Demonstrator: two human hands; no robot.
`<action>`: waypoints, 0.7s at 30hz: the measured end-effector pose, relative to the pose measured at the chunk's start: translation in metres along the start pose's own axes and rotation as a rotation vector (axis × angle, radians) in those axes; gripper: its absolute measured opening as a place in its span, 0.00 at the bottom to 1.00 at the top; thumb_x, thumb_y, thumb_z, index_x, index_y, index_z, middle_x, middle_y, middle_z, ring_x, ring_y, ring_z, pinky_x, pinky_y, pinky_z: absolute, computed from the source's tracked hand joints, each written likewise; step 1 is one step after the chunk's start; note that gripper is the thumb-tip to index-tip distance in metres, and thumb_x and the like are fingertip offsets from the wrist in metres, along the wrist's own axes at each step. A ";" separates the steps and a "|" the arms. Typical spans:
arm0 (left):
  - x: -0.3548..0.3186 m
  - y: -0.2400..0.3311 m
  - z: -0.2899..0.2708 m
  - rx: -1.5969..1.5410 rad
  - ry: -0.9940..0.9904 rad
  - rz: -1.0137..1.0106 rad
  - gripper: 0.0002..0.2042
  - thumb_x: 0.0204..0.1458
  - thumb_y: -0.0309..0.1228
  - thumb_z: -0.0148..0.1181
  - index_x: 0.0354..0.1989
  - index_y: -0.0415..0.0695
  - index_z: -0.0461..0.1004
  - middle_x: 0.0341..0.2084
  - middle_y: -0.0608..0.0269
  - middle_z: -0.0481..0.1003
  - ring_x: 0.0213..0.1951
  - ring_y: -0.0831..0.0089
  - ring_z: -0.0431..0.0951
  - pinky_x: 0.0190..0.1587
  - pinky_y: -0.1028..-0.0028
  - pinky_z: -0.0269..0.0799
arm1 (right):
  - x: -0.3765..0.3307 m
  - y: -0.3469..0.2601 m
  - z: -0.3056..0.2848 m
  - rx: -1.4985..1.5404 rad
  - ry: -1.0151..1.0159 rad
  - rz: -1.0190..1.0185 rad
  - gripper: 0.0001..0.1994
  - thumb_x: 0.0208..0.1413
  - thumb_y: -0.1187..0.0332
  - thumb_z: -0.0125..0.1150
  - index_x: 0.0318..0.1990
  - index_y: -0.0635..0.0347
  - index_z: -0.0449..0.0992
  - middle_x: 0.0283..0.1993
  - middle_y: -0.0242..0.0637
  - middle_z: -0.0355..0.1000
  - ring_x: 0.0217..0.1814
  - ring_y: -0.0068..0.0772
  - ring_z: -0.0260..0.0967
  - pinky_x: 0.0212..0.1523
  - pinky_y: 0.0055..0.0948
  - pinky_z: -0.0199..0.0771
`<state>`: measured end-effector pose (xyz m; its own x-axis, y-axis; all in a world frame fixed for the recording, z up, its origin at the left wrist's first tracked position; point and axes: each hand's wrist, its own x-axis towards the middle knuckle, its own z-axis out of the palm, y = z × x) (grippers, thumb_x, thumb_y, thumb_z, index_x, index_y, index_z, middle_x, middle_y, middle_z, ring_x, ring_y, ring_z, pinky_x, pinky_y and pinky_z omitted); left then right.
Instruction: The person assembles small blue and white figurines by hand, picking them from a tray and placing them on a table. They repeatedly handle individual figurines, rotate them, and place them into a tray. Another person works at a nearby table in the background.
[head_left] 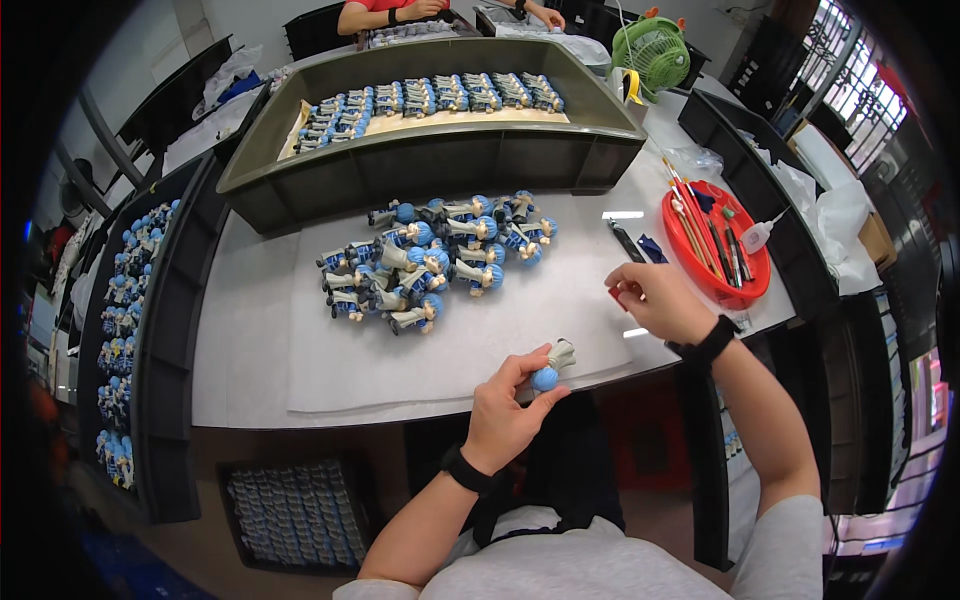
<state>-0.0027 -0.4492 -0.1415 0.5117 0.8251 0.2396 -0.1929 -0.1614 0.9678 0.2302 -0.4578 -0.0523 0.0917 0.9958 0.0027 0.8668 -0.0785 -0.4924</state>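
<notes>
Left hand (pixel 505 405): pinching blue-haired figurine (pixel 552 368) by its head.
Right hand (pixel 655 298): closing on small red item (pixel 617 297).
Handling: figurine appearing light, rigid; thin limbs looking breakable.

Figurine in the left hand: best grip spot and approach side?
Grip the grey body of the figurine, coming from the upper right. The left hand already covers the round blue head from below, and only the narrower body sticks out free, probably easier to pinch.
</notes>
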 end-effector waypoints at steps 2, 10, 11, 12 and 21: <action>-0.001 -0.001 0.000 0.048 0.008 0.015 0.15 0.44 0.24 0.66 0.40 0.36 0.69 0.46 0.47 0.73 0.44 0.67 0.77 0.45 0.73 0.73 | -0.019 -0.018 0.015 0.353 0.079 0.013 0.09 0.51 0.77 0.54 0.40 0.65 0.75 0.27 0.39 0.74 0.29 0.29 0.73 0.31 0.26 0.72; 0.001 0.002 -0.001 0.107 0.004 0.058 0.16 0.44 0.24 0.66 0.41 0.37 0.69 0.43 0.48 0.75 0.42 0.64 0.78 0.44 0.72 0.75 | -0.054 -0.044 0.073 0.931 0.346 0.191 0.09 0.53 0.78 0.57 0.42 0.65 0.74 0.36 0.36 0.71 0.37 0.22 0.70 0.34 0.20 0.73; 0.000 0.003 -0.001 0.118 0.006 0.054 0.16 0.44 0.24 0.66 0.41 0.37 0.69 0.42 0.48 0.75 0.42 0.64 0.78 0.44 0.72 0.75 | -0.054 -0.046 0.075 0.981 0.377 0.212 0.09 0.53 0.79 0.57 0.42 0.65 0.74 0.35 0.35 0.72 0.36 0.22 0.70 0.34 0.20 0.73; 0.001 0.004 0.000 0.127 0.007 0.050 0.16 0.44 0.24 0.66 0.41 0.37 0.69 0.42 0.48 0.75 0.42 0.63 0.78 0.44 0.72 0.75 | -0.053 -0.049 0.077 0.990 0.406 0.202 0.09 0.53 0.79 0.57 0.42 0.65 0.74 0.35 0.35 0.72 0.35 0.21 0.70 0.34 0.19 0.72; 0.000 0.002 0.000 0.172 0.024 0.082 0.16 0.44 0.23 0.65 0.41 0.38 0.70 0.39 0.48 0.76 0.38 0.62 0.79 0.40 0.71 0.75 | -0.043 -0.048 0.089 0.664 0.530 0.230 0.09 0.49 0.82 0.55 0.38 0.65 0.69 0.27 0.37 0.71 0.29 0.22 0.70 0.30 0.21 0.69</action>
<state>-0.0028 -0.4495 -0.1392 0.4793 0.8177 0.3187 -0.0860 -0.3176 0.9443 0.1411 -0.4927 -0.1061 0.5871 0.7928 0.1637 0.3499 -0.0662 -0.9345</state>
